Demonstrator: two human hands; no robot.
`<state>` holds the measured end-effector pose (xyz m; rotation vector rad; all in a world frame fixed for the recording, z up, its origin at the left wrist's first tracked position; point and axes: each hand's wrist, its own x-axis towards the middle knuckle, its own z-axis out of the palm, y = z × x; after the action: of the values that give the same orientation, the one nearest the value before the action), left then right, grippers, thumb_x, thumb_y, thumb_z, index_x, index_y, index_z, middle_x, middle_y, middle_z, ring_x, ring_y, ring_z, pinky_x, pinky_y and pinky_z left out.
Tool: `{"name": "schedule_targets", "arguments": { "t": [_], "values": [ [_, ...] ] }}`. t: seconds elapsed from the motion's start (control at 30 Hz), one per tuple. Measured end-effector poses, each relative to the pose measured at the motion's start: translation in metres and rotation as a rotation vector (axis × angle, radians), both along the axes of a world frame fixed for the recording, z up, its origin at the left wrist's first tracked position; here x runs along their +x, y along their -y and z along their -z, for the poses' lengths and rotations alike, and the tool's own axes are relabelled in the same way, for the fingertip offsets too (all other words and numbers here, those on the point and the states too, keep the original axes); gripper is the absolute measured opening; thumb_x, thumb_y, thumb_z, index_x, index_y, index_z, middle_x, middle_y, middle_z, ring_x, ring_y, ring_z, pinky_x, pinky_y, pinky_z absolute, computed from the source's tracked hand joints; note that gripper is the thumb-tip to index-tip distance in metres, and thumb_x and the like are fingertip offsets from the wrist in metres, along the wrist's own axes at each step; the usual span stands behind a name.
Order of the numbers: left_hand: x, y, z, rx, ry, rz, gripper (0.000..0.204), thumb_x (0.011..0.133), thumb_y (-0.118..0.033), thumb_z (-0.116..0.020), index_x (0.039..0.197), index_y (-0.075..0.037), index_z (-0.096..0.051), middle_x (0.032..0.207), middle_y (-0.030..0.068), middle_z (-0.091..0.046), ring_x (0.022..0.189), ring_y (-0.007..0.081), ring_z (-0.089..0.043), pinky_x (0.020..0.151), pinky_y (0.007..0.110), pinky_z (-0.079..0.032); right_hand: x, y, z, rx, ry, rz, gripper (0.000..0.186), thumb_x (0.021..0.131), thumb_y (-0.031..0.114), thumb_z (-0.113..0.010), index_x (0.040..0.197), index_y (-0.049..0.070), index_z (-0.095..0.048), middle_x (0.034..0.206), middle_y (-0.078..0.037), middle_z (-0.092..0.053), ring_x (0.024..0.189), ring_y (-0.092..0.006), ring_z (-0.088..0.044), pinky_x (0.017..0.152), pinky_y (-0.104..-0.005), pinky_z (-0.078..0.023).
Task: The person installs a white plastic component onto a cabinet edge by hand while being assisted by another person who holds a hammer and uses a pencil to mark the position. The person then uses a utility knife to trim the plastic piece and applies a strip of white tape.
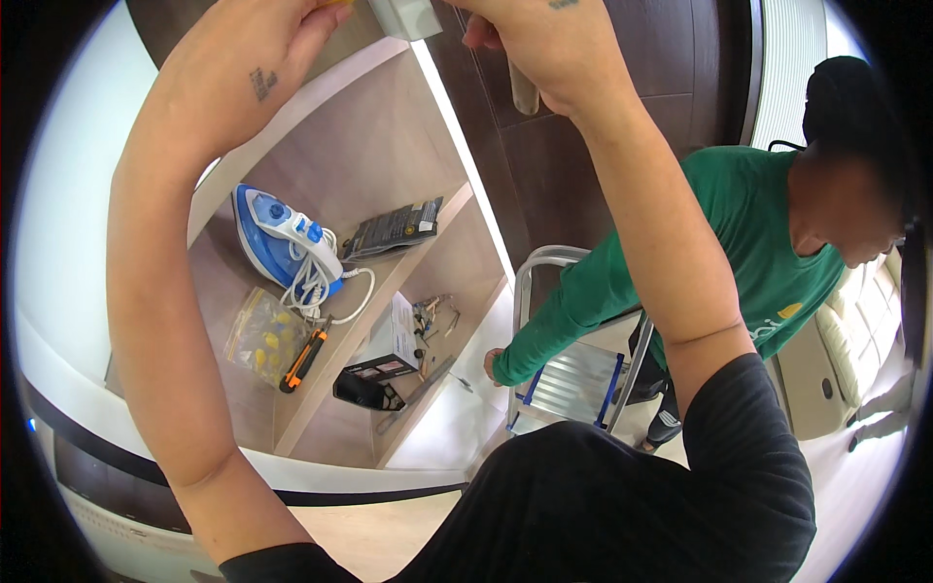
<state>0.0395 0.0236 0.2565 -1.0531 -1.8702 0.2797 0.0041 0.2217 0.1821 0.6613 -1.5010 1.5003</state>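
Note:
Both my arms reach up to the top edge, where my hands are partly cut off. My left hand is closed, thumb bent in; a sliver of something yellow shows at the thumb tip, too little to name. Curled closed, my right hand has a tool with a rounded, brownish-grey handle sticking out below the palm; its working end is hidden. Between the hands, a white-grey block sits by the top of the shelf's bright edge strip, partly out of view. I cannot tell whether either hand touches it.
On the shelf below lie a blue-white iron, a black packet, a plastic bag of yellow pieces and an orange-black utility knife. Lower down are a box and small hardware. Right, a person in green stands by a stepladder.

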Motion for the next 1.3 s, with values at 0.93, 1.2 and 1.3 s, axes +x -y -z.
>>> {"name": "schedule_targets", "arguments": {
  "t": [0.93,1.2,1.3],
  "values": [
    [0.000,-0.006,0.003,0.022,0.025,-0.096,0.027,0.095,-0.011,-0.057,0.117,0.001,-0.067,0.103,0.0217,-0.073,0.096,0.0404,-0.068,0.087,0.047,-0.055,0.041,-0.011,0.013,-0.090,0.025,0.238,0.033,0.103,0.032,-0.068,0.089,0.002,-0.064,0.070,0.001,-0.059,0.056,-0.0065,-0.054,0.049,-0.0256,-0.041],
    [-0.022,0.004,-0.006,-0.015,0.048,-0.020,0.027,0.098,-0.014,-0.057,0.116,0.003,-0.068,0.105,0.0221,-0.072,0.099,0.0405,-0.068,0.090,0.046,-0.054,0.063,-0.031,0.056,-0.119,0.175,-0.023,0.028,0.106,0.029,-0.058,0.118,0.005,-0.060,0.082,-0.001,-0.057,0.063,-0.0073,-0.051,0.057,-0.0255,-0.041],
    [-0.014,0.000,0.006,0.004,-0.047,0.051,0.027,0.098,-0.014,-0.057,0.115,0.003,-0.068,0.106,0.0221,-0.072,0.100,0.0408,-0.067,0.090,0.046,-0.054,0.062,-0.028,0.075,-0.037,0.121,0.104,0.035,0.110,0.031,-0.049,0.130,0.002,-0.058,0.087,0.001,-0.053,0.065,-0.0041,-0.048,0.058,-0.0218,-0.038]
  ]
}}
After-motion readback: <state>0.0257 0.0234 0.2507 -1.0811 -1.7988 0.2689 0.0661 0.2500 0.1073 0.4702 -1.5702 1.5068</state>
